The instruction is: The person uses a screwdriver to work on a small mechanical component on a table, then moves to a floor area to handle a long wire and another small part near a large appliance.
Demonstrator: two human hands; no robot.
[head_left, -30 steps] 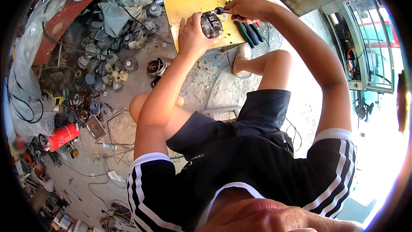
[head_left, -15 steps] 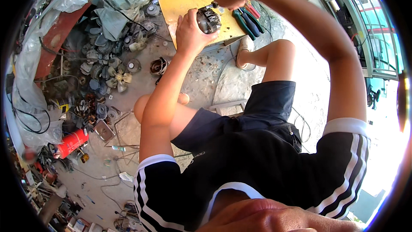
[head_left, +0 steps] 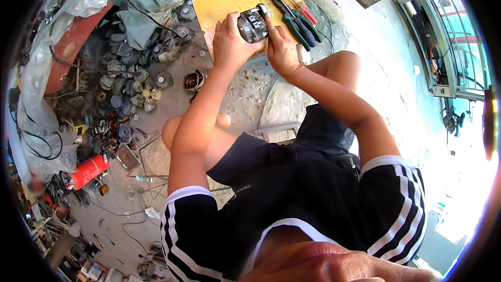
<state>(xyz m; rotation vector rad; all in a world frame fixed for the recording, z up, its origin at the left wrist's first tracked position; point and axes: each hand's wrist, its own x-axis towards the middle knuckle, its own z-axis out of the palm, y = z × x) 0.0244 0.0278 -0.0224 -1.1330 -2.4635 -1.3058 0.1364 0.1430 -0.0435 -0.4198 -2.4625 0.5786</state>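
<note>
Together, left hand (head_left: pixel 229 42) and right hand (head_left: pixel 281 47) clasp a small motor (head_left: pixel 252 25) over the yellow board's (head_left: pixel 219 5) near edge, tools (head_left: pixel 295 13) just beside.

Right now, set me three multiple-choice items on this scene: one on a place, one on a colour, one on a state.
1. Where does the small motor sit?
A. over the yellow board
B. inside the red cylinder
C. on the windowsill

2. What colour is the board?
A. blue
B. yellow
C. white

3. How is the motor held?
A. by no hand
B. by the left hand alone
C. between the left hand and the right hand

Answers: 1 A, the motor shows against the board's near edge. 2 B, its bare surface is plainly yellow. 3 C, the left hand wraps one side and the right hand's fingers press the other.
</note>
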